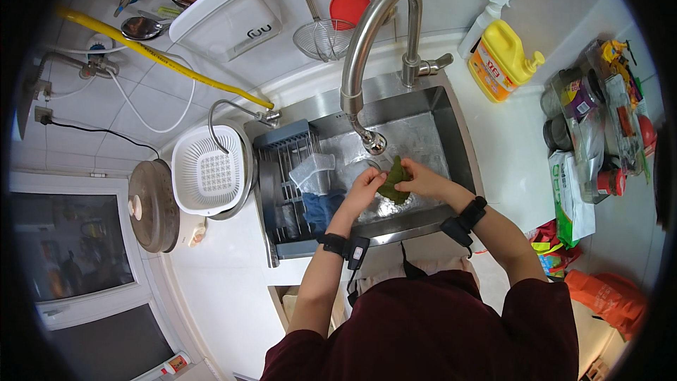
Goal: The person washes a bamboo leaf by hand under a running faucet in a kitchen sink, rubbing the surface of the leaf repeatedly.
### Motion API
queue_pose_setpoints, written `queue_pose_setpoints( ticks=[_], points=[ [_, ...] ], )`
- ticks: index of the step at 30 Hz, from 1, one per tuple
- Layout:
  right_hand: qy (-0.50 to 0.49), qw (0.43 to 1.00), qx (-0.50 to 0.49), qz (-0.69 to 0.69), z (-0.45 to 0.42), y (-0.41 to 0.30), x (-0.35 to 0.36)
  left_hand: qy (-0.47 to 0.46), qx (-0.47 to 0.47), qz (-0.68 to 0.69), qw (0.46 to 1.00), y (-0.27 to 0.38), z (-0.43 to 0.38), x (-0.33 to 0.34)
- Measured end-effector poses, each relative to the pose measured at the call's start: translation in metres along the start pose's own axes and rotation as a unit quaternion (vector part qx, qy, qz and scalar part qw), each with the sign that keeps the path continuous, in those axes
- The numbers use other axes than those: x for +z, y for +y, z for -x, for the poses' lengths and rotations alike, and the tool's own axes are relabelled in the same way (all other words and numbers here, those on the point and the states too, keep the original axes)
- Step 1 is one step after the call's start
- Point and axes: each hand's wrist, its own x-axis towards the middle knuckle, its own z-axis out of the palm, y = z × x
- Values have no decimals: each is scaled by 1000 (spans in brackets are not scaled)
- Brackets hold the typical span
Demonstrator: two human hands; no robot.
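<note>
Both hands are over the stainless steel sink [423, 127], a little below the faucet's spray head [374, 143]. A crumpled olive-green cloth [395, 185] lies between them. My right hand [420, 177] grips its right side with thumb and fingers. At its left edge is my left hand [366, 186], fingers bent together; whether they pinch the cloth cannot be told. Water seems to run from the spray head beside the cloth, and the sink floor below looks wet. Both wrists wear black straps with small boxes.
A grey drying rack [285, 140] in the sink's left part bears a whitish mesh cloth [313, 172] and a blue cloth [322, 210]. Left of it stand a white colander [209, 169] and a pot lid [154, 206]. A yellow detergent jug [500, 63] and a spray bottle [484, 24] stand back right.
</note>
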Motion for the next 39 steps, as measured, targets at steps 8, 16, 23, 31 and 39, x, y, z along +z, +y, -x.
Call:
queue_pose_setpoints(
  ticks=[8,16,23,31,39],
  points=[
    [78,994,-9,71,-1,-7,-21,154,22,150,976,7,4,-26],
    [84,992,-84,50,1,-29,-13,-9,-46,-145,988,33,5,-16],
    [49,901,-67,426,4,-35,-29,69,36,-262,962,57,6,-24],
    [9,925,-173,338,-23,-37,-27,131,48,-254,957,41,11,-65],
    [-9,926,-89,368,-35,-36,-24,152,35,-278,948,72,19,-68]
  ],
)
